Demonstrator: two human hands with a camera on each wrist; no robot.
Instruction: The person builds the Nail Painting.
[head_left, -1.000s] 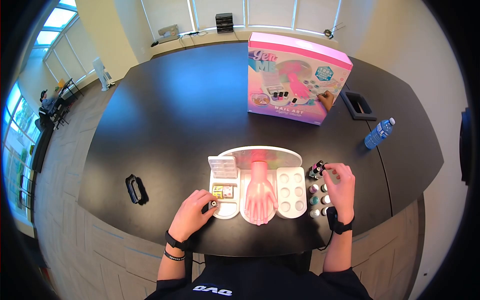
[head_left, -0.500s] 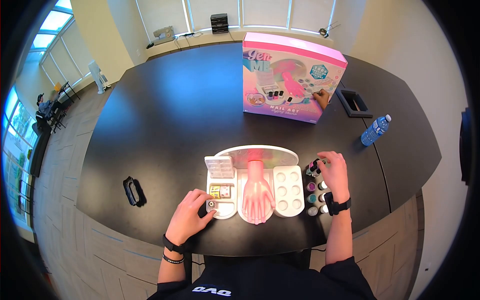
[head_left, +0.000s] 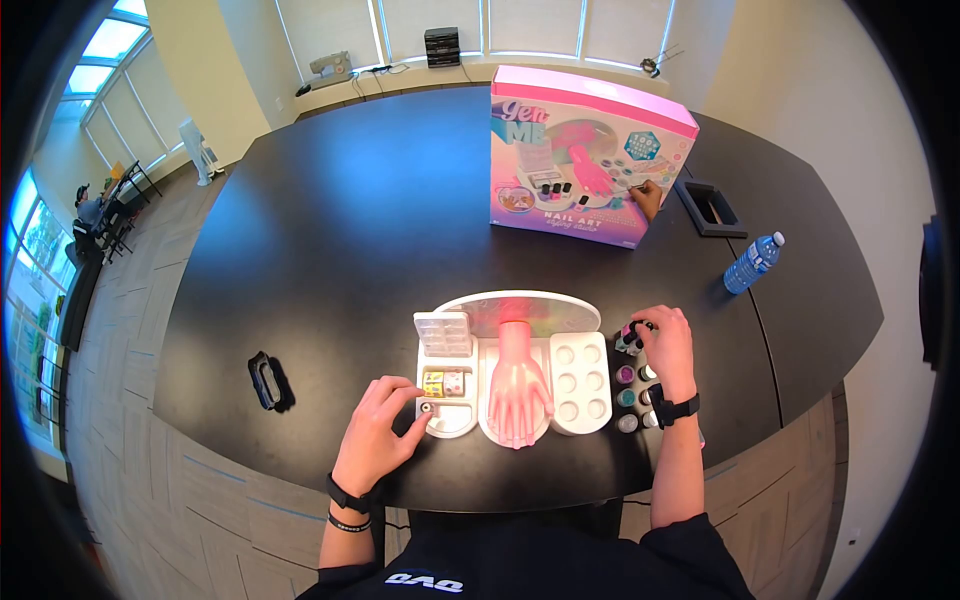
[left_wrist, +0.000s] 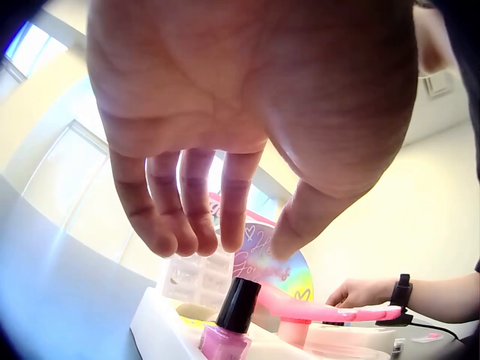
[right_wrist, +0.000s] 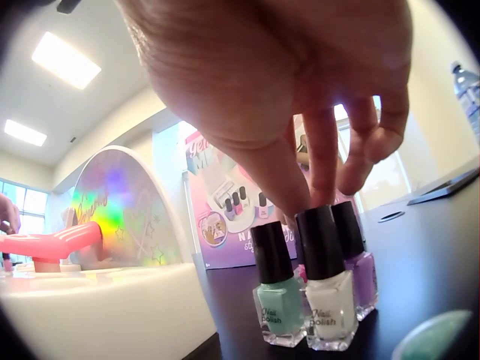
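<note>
In the left wrist view, my left hand (left_wrist: 255, 97) hangs over a pink nail polish bottle (left_wrist: 226, 337) with a black cap, its fingers loosely bent and the thumb apart. That bottle stands in the front left compartment of the white nail tray (head_left: 455, 422), beside two patterned rolls (head_left: 443, 384). My right hand (head_left: 668, 345) reaches down to a cluster of polish bottles right of the tray. Its thumb and forefinger pinch at a black-capped bottle, mostly hidden behind the mint bottle (right_wrist: 279, 307), white bottle (right_wrist: 330, 304) and purple bottle (right_wrist: 365, 281).
A pink model hand (head_left: 518, 395) lies mid-tray before a shiny curved panel (head_left: 560, 312). Several small pots (head_left: 626, 398) stand in rows near my right wrist. Farther back are the nail art box (head_left: 585, 170) and a water bottle (head_left: 752, 264); a black holder (head_left: 266, 381) lies left.
My left hand has let go of the pink bottle, which now stands in the tray, and has drawn back slightly. My right hand has moved back and closed in on the bottle cluster.
</note>
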